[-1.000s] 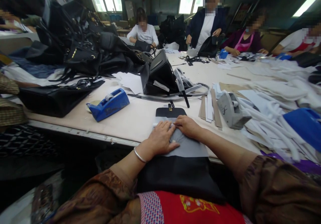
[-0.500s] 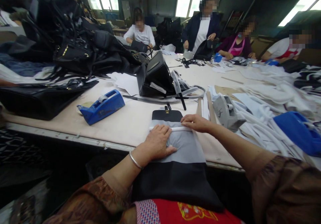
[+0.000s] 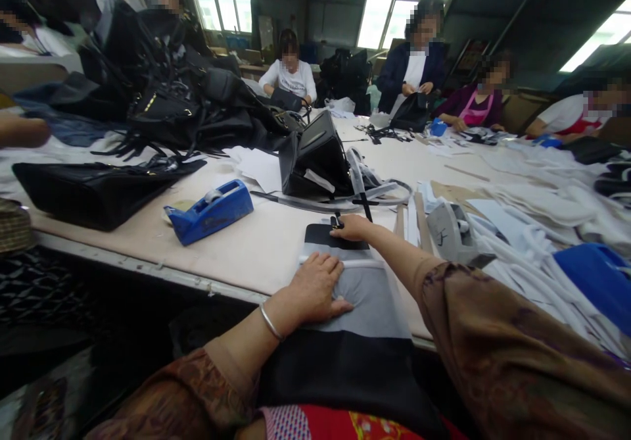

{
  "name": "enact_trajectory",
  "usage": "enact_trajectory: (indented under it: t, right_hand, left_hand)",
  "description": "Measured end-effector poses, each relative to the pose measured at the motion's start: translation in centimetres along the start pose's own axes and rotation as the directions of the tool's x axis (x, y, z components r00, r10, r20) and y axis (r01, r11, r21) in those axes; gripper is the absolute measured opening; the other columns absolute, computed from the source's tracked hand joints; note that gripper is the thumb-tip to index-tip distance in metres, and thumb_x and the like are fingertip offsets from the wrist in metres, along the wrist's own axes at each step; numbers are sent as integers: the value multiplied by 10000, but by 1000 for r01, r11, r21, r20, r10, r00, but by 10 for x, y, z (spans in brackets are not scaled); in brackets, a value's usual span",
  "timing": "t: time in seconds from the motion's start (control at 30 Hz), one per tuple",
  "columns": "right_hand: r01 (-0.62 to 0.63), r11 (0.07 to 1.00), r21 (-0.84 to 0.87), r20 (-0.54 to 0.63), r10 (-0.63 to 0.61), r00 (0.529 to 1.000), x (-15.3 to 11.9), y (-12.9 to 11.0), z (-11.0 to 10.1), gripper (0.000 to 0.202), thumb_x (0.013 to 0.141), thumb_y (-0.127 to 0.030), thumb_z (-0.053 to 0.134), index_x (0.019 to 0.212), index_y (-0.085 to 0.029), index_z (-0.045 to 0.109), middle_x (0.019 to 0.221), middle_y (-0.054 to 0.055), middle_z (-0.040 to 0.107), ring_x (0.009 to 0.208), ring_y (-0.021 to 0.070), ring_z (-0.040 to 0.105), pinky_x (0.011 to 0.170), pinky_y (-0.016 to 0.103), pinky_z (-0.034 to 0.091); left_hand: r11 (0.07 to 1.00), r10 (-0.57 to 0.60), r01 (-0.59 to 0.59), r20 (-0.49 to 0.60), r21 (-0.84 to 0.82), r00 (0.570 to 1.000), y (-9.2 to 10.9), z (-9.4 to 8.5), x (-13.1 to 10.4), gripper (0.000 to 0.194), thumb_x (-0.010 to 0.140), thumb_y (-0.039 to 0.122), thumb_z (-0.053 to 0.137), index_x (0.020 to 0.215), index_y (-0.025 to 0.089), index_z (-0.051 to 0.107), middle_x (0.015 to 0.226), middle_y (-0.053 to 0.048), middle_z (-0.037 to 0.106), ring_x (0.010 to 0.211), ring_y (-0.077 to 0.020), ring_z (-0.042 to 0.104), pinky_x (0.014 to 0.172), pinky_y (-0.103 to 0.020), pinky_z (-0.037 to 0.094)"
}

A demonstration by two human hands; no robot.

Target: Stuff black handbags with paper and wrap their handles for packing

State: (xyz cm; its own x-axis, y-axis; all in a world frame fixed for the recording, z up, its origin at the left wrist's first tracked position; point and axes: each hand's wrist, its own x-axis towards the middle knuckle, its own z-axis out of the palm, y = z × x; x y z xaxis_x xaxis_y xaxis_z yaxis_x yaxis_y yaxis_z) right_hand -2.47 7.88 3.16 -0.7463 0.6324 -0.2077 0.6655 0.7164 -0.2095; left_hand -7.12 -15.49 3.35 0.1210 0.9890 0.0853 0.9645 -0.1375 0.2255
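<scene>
On the table edge in front of me lies a black bag piece [image 3: 340, 367], its near end hanging toward my red apron. Its middle is covered by a thin grey-white sheet [image 3: 367, 308]. A white roll [image 3: 362, 264] runs crosswise over it, and at the far end is a black flap [image 3: 318, 235]. My left hand [image 3: 318, 289] lies flat on the sheet, fingers spread, fingertips over the left part of the roll. My right hand [image 3: 353, 227] reaches to the flap's far edge, its fingers closed at a small black strap [image 3: 337, 218] with a gold fitting, partly hidden.
Left stands a blue tape dispenser [image 3: 210, 213]; right, a grey tape dispenser [image 3: 453, 233] and a blue one [image 3: 594, 282] among white strips [image 3: 527, 256]. A black handbag [image 3: 315, 157] sits ahead, black bags [image 3: 167, 104] are heaped left, and co-workers [image 3: 290, 75] sit and stand beyond.
My right hand has left the white roll and moved forward and left to the strap at the flap's far edge. My left hand stays on the sheet. The view has shifted slightly.
</scene>
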Motion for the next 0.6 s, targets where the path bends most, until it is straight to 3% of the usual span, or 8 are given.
enact_trajectory:
  t: [0.07, 0.17, 0.37, 0.5, 0.6]
  right_hand:
    - [-6, 1000, -1, 9, 6, 1000, -2, -3, -6, 588, 722, -613, 755, 1043, -122, 721, 1051, 170, 726, 978, 292, 680, 834, 327, 496]
    - [4, 1000, 16, -16, -4, 1000, -7, -8, -27, 498, 830, -583, 655, 958, -108, 735, 927, 141, 735, 879, 254, 680, 758, 298, 492]
    - [226, 971, 70, 120, -234, 965, -49, -25, -79, 272, 770, -449, 736, 774, -178, 760, 674, 6, 686, 637, 164, 608, 589, 245, 422]
    - [447, 894, 15, 84, -447, 891, -97, -39, -69, 175, 837, -329, 660, 779, -196, 758, 734, 37, 697, 675, 167, 601, 620, 260, 406]
    - [421, 900, 110, -12, -423, 906, -119, -33, -51, 189, 862, -322, 622, 781, -193, 734, 807, 47, 704, 735, 168, 615, 666, 254, 424]
  left_hand:
    - [1000, -1, 1, -7, -1, 1000, -1, 0, 0, 797, 829, 719, 528, 1386, 149, 519, 1452, -150, 519, 1334, -346, 444, 1172, -483, 236]
    - [1000, 11, -12, -22, -2, 1000, -1, 0, -2, 799, 832, 715, 529, 1389, 141, 519, 1444, -151, 524, 1325, -345, 451, 1169, -477, 246]
    - [1000, 7, -7, -30, -6, 1000, 0, -3, -3, 802, 826, 700, 554, 1407, 148, 515, 1398, -149, 553, 1290, -348, 478, 1154, -476, 279]
    - [998, -10, 9, -26, -70, 1000, -1, -1, -4, 827, 832, 670, 562, 1477, 168, 433, 1464, -140, 503, 1318, -349, 462, 1137, -463, 316]
    - [995, -4, 1, -27, -99, 1000, -2, -1, -5, 834, 824, 649, 580, 1494, 180, 414, 1496, -136, 473, 1360, -364, 412, 1146, -485, 296]
